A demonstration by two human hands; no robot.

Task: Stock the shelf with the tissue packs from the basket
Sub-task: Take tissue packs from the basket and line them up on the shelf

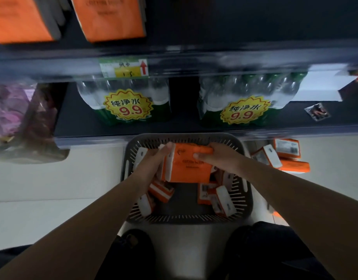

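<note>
A dark slotted basket (247,196) stands on the pale floor below the shelf. Several orange-and-white tissue packs (219,197) lie loose inside it. Above the basket I hold a stack of orange tissue packs (188,168) between both hands. My left hand (153,164) grips the stack's left end, with fingers curled over its white edge. My right hand (218,156) grips the right end, thumb on the orange face. More orange tissue packs (111,17) stand on the dark upper shelf (234,51) at top left.
Two shrink-wrapped packs of water bottles (129,102) with yellow 9.9 stickers sit on the lower shelf (194,136). A pink bagged product (18,118) hangs at left. Several tissue packs (283,156) lie on the floor right of the basket. My knees (261,245) are at the bottom.
</note>
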